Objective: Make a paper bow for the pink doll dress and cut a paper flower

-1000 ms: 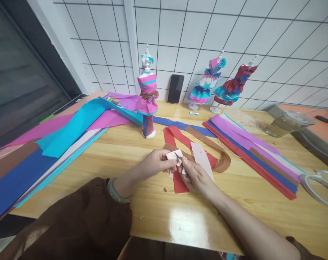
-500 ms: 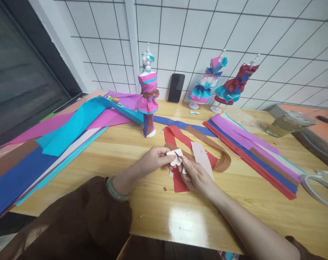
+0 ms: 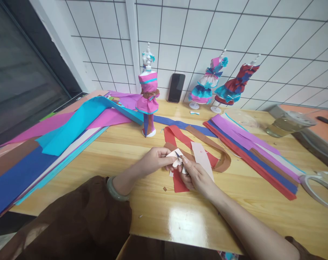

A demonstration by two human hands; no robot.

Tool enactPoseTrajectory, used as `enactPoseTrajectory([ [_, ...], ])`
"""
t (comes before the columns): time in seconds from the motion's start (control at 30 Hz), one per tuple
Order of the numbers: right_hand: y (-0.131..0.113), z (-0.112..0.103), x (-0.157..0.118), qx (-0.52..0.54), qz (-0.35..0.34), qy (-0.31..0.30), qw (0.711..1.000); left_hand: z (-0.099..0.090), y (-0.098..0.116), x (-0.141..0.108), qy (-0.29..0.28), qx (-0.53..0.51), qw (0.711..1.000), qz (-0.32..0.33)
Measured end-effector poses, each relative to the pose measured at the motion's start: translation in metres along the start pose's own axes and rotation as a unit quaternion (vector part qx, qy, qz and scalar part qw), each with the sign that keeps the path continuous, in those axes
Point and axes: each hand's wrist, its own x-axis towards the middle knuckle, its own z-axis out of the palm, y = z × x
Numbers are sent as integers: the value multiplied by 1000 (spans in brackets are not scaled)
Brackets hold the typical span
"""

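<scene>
My left hand [image 3: 156,158] pinches a small pale pink piece of paper [image 3: 173,157] between thumb and fingers. My right hand [image 3: 194,174] is closed around small scissors [image 3: 178,154], whose dark blades lie against the pale paper; their handles are mostly hidden in my fingers. Both hands are close together above a red crepe paper strip [image 3: 181,182]. Just beyond them lie a loose pale pink strip [image 3: 202,157] and a curled brown strip [image 3: 222,159].
A small mannequin [image 3: 148,97] in a pink paper dress stands ahead. Two more dressed mannequins [image 3: 207,85] and a phone [image 3: 176,88] are by the tiled wall. Crepe paper strips are piled left [image 3: 71,126] and right [image 3: 250,151]. A tape roll [image 3: 319,191] and a cup [image 3: 288,122] are at right.
The pale paper has turned slightly in my left fingers, and the scissors' blades have shifted a little against it. Everything else stays in place.
</scene>
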Motion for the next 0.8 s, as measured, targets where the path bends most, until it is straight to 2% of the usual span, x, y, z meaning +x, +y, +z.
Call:
enactPoseTrajectory([
  [0.47,0,0,0,-12,5,22,1000,-1,-4,0,12,16,1000,5],
  [0.8,3,0,2,-3,-3,9,1000,-2,-7,2,20,11,1000,0],
])
